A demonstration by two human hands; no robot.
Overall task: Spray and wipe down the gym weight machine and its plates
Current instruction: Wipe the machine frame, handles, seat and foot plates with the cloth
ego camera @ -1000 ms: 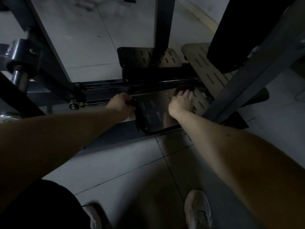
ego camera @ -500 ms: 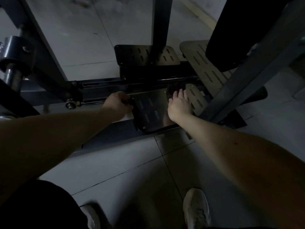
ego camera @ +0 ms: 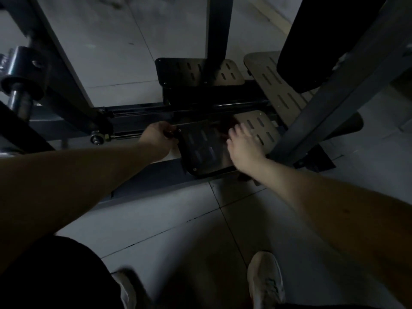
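Two pale sneakers point(ego camera: 265, 284) stand on the grey tiled floor point(ego camera: 167, 219) at the near edge. The left one is partly hidden behind dark shorts point(ego camera: 55, 275). Both bare forearms reach away from the person toward the base of the grey steel weight machine point(ego camera: 334, 103).

Left hand point(ego camera: 158, 139): the fingers are clenched around a small dark object point(ego camera: 170, 133) that touches the left edge of the near slotted metal footplate point(ego camera: 207, 152). The object's type cannot be determined in the dim light.

Right hand point(ego camera: 244, 146): it lies palm down on the right half of the same footplate. The fingers point(ego camera: 239, 132) are extended and spread, grasp nothing visible, and appear blurred. A dark reddish patch point(ego camera: 223, 128) lies just beyond the fingertips; whether it is a cloth cannot be determined.

The footplate lies between the two hands, dark on its left part and paler on its right. Directly behind it, a black horizontal rail point(ego camera: 138, 114) runs left to right. Beyond the rail sit two further slotted plates: one black plate point(ego camera: 178, 72) at centre and one pale plate point(ego camera: 272, 83) to the right. A black upright post point(ego camera: 217, 27) rises from the centre plate. A black cushioned pad point(ego camera: 323, 41) occupies the far right. At far left, a round steel weight sleeve point(ego camera: 20, 88) projects from the frame.
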